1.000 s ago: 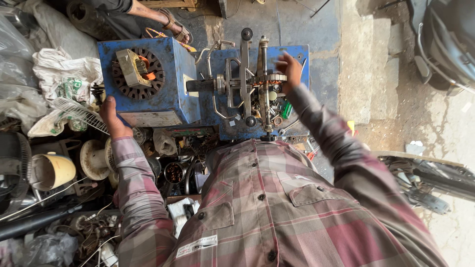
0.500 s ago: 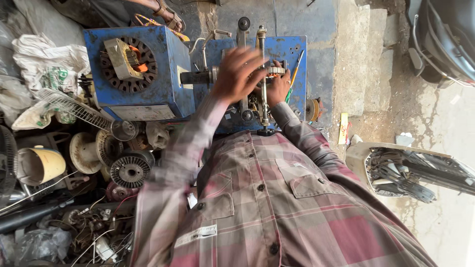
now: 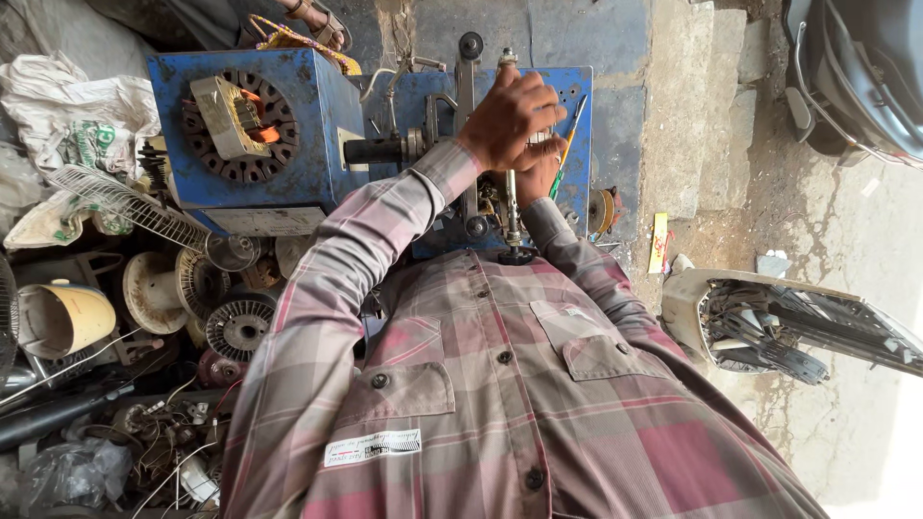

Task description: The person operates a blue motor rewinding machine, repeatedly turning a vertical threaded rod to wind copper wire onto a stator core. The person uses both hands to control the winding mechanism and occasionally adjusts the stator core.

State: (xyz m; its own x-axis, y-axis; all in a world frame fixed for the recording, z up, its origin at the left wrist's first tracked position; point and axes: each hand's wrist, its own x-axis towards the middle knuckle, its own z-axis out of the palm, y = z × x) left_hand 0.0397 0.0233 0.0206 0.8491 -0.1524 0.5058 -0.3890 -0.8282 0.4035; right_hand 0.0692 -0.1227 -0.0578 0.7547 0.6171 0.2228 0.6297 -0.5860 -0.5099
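Now, in the head view, both hands have gathered on the blue winding machine [image 3: 586, 106], which stands at twelve o'clock from the person's chest; a second ago the left hand was out at the machine's left corner, near the wire fan guard [image 3: 120, 202], and the right hand alone touched the mechanism; half a second ago the left hand had swung across to the middle; at this moment the left hand [image 3: 510, 115] lies on top, its fingers curled down and closed over the upright metal spindle [image 3: 508, 207] and the parts round it, while the right hand [image 3: 538, 168] sits just beneath it at about five o'clock, mostly hidden, so whether its fingers grip anything I cannot tell; the shift suggests, as a judgement, that the work has passed from steadying the machine to two-handed handling at the spindle itself; a green-handled tool [image 3: 567, 135] leans just beside the hands at three o'clock, touched by neither as far as can be seen; at nine o'clock from the hands the blue box carries a round stator core [image 3: 240, 130] with copper windings showing; further down at eight o'clock lie a ribbed rotor [image 3: 238, 327], pale plastic spools [image 3: 154, 288] and a yellowish cup-shaped shell [image 3: 62, 317], all well apart from the hands; another person's sandalled foot [image 3: 317, 19] shows at the top edge, beyond the machine
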